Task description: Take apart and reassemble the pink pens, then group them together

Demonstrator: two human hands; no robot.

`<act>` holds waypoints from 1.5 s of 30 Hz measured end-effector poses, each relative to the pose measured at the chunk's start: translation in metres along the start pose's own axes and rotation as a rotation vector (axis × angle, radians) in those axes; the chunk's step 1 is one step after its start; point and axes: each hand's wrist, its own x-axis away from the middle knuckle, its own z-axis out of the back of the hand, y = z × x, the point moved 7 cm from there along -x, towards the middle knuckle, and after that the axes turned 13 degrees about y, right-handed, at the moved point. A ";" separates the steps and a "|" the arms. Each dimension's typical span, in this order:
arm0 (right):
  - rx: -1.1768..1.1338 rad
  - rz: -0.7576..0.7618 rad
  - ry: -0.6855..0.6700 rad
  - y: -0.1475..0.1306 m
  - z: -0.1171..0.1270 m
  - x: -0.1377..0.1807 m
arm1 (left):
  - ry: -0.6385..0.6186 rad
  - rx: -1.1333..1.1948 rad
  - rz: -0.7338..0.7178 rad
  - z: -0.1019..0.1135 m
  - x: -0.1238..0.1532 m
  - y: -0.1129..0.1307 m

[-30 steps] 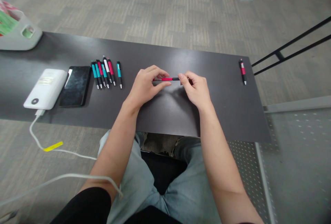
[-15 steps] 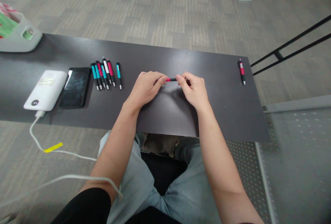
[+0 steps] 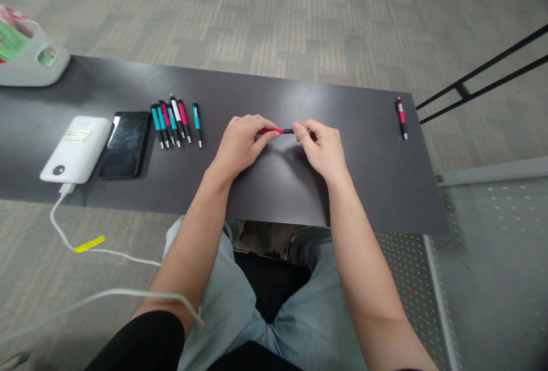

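- The left hand (image 3: 240, 145) is closing its fingers around the pink end of a pen (image 3: 274, 130).
- The right hand (image 3: 323, 148) is pinching the dark end of the same pen with its thumb and first finger.
- The pen is lying sideways between the two hands, over the middle of the dark bench (image 3: 274, 194). I cannot tell if it is touching the bench.
- A row of pens (image 3: 171, 123), blue-green, pink and white, is lying side by side on the bench, well apart from the left hand on its left.
- One lone pen (image 3: 401, 118) with a pink middle is lying near the far right corner of the bench.
- A black phone (image 3: 125, 144) is lying flat just beside the row of pens.
- A white charger block (image 3: 76, 148) is sitting right next to the phone, and a white cord (image 3: 60, 228) is hanging from it over the near edge.
- A grey basket (image 3: 29, 65) is sitting at the far left end of the bench.
- The person is sitting with knees in light blue jeans (image 3: 317, 325) under the bench.
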 end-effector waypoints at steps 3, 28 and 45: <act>0.001 -0.014 -0.008 0.001 -0.001 0.000 | 0.038 -0.022 -0.002 0.005 0.000 0.002; -0.128 -0.172 -0.005 0.015 -0.015 0.000 | 0.135 -0.027 0.037 0.017 -0.002 0.001; -0.048 0.095 -0.084 0.004 -0.020 0.008 | 0.213 0.047 0.181 0.021 -0.001 -0.022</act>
